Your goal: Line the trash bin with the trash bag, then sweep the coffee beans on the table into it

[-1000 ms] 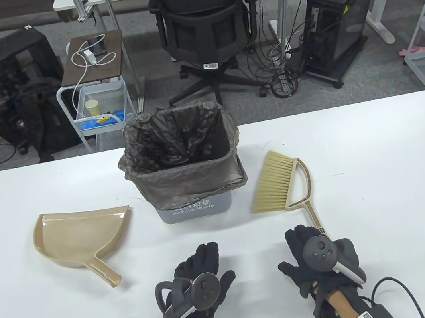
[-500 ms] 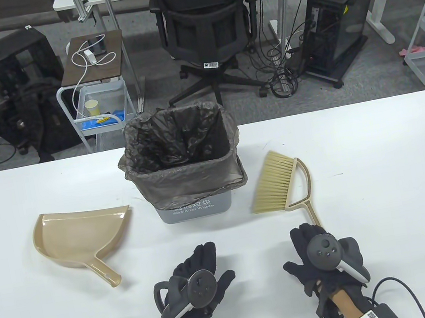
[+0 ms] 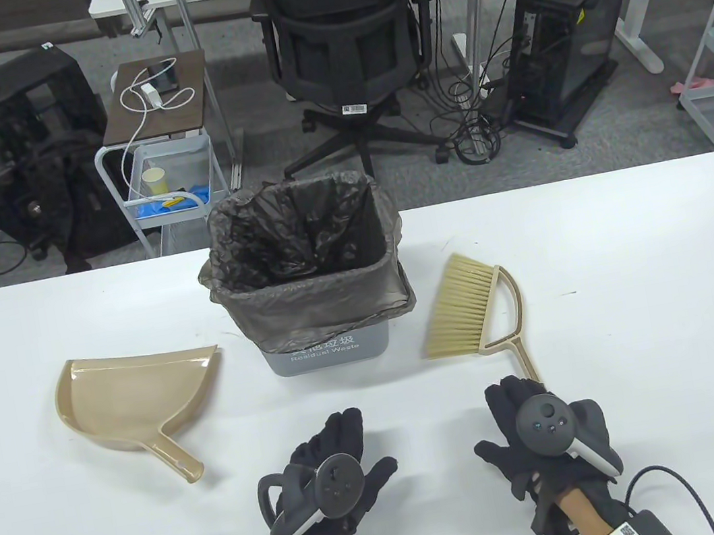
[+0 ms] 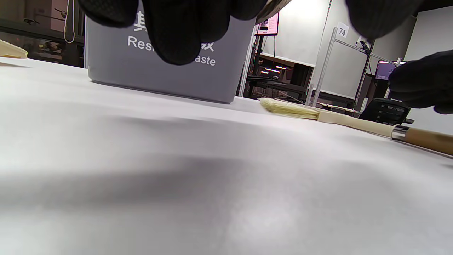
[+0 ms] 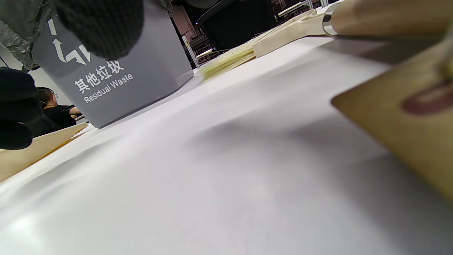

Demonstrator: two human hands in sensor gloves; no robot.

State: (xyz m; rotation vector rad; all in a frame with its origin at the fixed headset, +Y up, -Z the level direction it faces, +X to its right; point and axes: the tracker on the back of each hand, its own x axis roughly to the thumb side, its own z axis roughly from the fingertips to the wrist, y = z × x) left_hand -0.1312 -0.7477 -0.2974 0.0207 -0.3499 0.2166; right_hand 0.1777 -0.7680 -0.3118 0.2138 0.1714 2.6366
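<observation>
Spanning the foreground, white table [image 3: 638,275], office chair [image 3: 347,43] beyond.

A black mesh office chair [image 3: 347,43] stands at the top centre of the table view, its star base on grey carpet. At upper left a small white trolley [image 3: 166,169] carries a phone with a white charger cable [image 3: 147,97] on its dark wood top, and a yellow paper cup [image 3: 155,180] in the basket below. An open black computer case [image 3: 12,147] sits further left, with another [image 3: 571,33] at upper right. Tangled cables [image 3: 472,118] lie between chair and right case.
</observation>
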